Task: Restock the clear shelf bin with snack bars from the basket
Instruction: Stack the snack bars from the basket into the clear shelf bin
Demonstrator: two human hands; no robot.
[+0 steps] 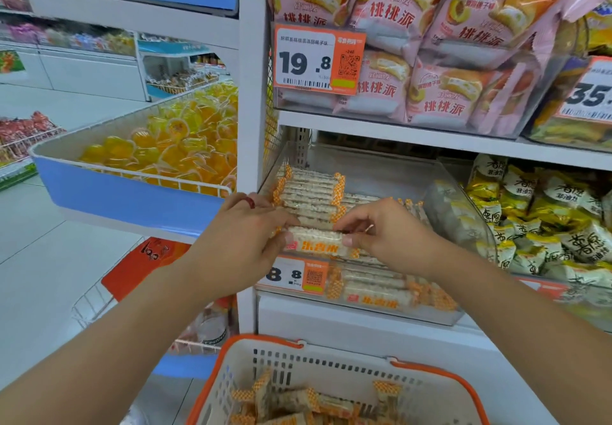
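Showing two hands: left hand (241, 239), right hand (381, 229), sharing one snack bar (318, 242). Sitting near: one basket (331, 358). Hanging far and near: three price tags (318, 58), one clear shelf bin (463, 212).

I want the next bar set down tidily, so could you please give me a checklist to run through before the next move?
1. Both hands on the bar: ok; left hand and right hand hold the snack bar by its ends.
2. Bar over the clear bin: ok.
3. Room in the bin: ok; the right rear part is bare.
4. Existing row tidy: ok.
5. Basket still stocked: ok.
6. Bar wrapper intact: cannot tell.
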